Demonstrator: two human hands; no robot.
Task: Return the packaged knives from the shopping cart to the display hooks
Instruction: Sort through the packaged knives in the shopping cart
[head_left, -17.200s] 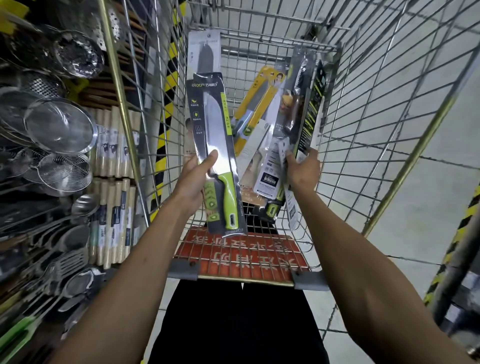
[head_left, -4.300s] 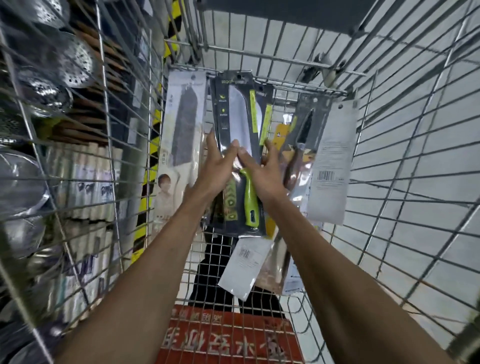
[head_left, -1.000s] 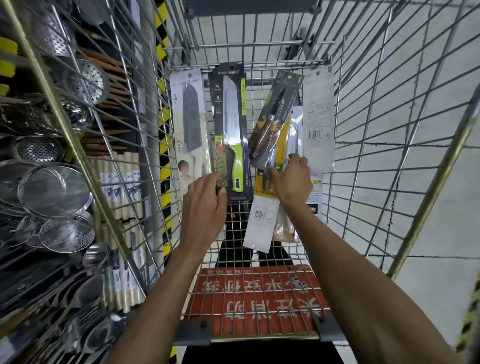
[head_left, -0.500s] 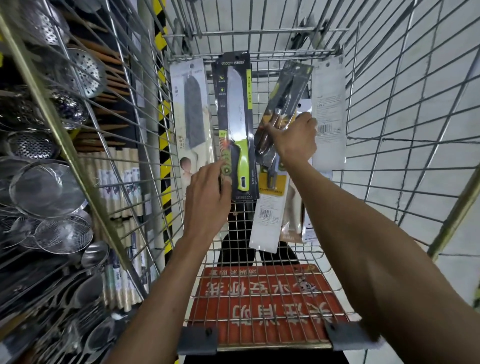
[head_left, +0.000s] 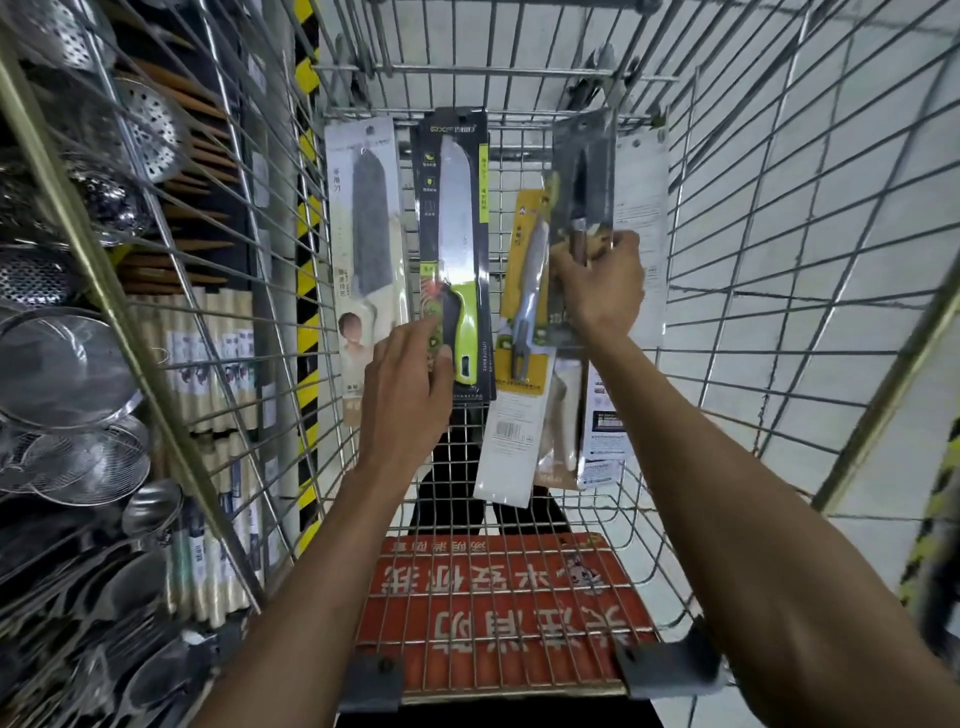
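Note:
Several packaged knives stand against the far wall of the wire shopping cart (head_left: 753, 218). My left hand (head_left: 408, 384) grips the lower part of the black package with the green-handled knife (head_left: 454, 249). My right hand (head_left: 597, 283) grips a dark package with a wood-handled knife (head_left: 584, 171) and holds it upright above the others. A white package with a dark blade (head_left: 366, 244) stands at the left. A yellow package (head_left: 524, 301) sits between my hands. A white card back (head_left: 641, 218) hangs behind my right hand.
A red sign panel (head_left: 498, 597) lies on the cart's near flap. Left of the cart, a shelf holds steel strainers (head_left: 62, 364), ladles and packed wooden sticks (head_left: 218, 364). A yellow-black striped post (head_left: 306, 249) stands beside it. Tiled floor shows through the cart's right wall.
My right hand has lifted the dark knife package higher and turned it upright. My left hand stays on the green-handled knife package.

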